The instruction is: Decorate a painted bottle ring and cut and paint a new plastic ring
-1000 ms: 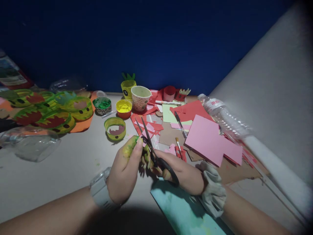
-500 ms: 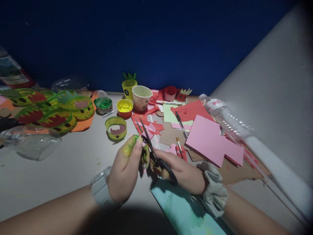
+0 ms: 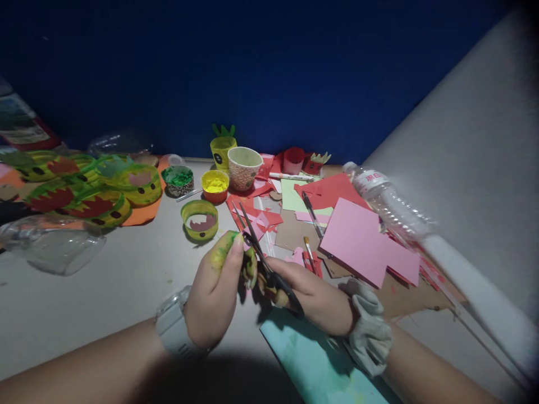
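Observation:
My right hand (image 3: 314, 294) is closed round the black handles of a pair of scissors (image 3: 263, 255), whose blades point up and away from me. My left hand (image 3: 217, 289), smeared with yellow-green paint, pinches a small pink paper piece (image 3: 249, 242) against the blades. A white watch (image 3: 172, 325) is on my left wrist and a grey scrunchie (image 3: 368, 331) on my right. Both hands hover over the near middle of the table, just above a light blue sheet (image 3: 320, 365).
Pink card (image 3: 357, 238), red and green scraps, a pen (image 3: 310, 207) and a brush (image 3: 309, 249) lie right of the hands. Paint cups (image 3: 214, 185), a paper cup (image 3: 243, 166) and a green ring (image 3: 199, 220) stand behind. Clear bottles (image 3: 387, 199) (image 3: 53, 247) and painted rings (image 3: 84, 191) flank them.
Almost nothing differs: both hands with the scissors and the pink piece have crept slightly up and away from me.

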The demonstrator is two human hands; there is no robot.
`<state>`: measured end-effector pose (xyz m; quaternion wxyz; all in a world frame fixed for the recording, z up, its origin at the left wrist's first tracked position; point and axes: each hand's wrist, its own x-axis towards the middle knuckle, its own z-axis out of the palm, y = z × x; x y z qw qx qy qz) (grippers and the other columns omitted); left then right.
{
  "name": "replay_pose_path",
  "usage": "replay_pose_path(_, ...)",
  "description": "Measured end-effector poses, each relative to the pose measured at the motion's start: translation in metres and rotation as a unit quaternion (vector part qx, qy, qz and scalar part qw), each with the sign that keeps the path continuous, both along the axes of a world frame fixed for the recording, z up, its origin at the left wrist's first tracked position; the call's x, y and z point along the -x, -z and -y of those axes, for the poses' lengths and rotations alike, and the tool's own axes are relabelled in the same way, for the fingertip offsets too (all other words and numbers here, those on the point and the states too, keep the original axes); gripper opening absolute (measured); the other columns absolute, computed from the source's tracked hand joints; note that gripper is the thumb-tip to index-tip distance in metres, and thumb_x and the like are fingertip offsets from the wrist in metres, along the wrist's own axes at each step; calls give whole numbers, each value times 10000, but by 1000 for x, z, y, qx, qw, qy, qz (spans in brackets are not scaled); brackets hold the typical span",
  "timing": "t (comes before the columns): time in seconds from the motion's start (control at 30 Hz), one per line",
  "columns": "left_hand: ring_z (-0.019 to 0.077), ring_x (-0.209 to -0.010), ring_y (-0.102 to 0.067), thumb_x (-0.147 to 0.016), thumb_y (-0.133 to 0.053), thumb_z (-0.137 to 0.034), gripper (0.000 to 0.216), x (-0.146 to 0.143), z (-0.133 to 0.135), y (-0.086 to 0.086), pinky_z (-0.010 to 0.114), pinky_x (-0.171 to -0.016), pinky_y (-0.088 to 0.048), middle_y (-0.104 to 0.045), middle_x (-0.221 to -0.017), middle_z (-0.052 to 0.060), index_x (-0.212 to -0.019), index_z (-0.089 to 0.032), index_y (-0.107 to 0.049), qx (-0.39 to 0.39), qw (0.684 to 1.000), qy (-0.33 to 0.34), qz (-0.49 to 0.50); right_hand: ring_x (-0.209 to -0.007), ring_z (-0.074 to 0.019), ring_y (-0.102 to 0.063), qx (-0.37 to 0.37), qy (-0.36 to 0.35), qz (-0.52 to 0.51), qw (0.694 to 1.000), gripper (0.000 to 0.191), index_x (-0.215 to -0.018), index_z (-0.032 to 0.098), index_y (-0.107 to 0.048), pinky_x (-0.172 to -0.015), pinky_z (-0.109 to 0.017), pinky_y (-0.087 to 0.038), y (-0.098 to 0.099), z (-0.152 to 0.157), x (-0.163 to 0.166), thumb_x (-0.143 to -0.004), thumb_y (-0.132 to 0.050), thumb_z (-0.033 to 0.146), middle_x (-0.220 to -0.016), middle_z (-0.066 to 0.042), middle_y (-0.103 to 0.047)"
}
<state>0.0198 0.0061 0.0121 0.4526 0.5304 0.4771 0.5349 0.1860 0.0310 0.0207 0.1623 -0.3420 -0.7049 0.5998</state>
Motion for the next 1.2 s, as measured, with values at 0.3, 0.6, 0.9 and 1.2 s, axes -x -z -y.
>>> replay_pose_path(0.3, 91, -598, -472, -987, -364, -419, 341, 0, 0, 6, 214, -594, -414, -501, -636, -35, -752, -210, -494, 2, 999, -26, -20, -754, -166, -462, -3, -6, 12, 1000, 625, -861, 142, -511, -684, -305, -391, 2, -1, -2, -795, -467, 762, -810, -32, -505)
replay_pose_path(0.6, 116, -684, -488, -974, -390, -440, 318, 1, 1, 9, 243, -641, -405, -515, -698, -19, -790, -220, -527, 4, 998, -46, -29, -743, -156, -475, -7, -11, 11, 1000, 581, -861, 147, -516, -679, -294, -420, 2, -2, -2, -820, -478, 726, -811, -26, -524)
replay_pose_path(0.9, 121, -594, -474, -977, -373, -429, 359, 0, 2, 8, 251, -556, -386, -493, -610, -23, -710, -219, -489, 3, 999, -29, -13, -732, -148, -468, -5, 6, -1, 1000, 542, -840, 160, -496, -667, -282, -419, 4, 0, -1, -837, -482, 702, -794, -15, -509)
replay_pose_path(1.2, 114, -660, -489, -976, -385, -412, 320, 1, 1, 4, 226, -655, -440, -523, -701, -15, -759, -217, -519, -12, 998, -56, -35, -716, -143, -450, -22, 1, 14, 1000, 570, -821, 161, -498, -655, -273, -403, 2, -1, -1, -825, -466, 729, -773, -12, -507)
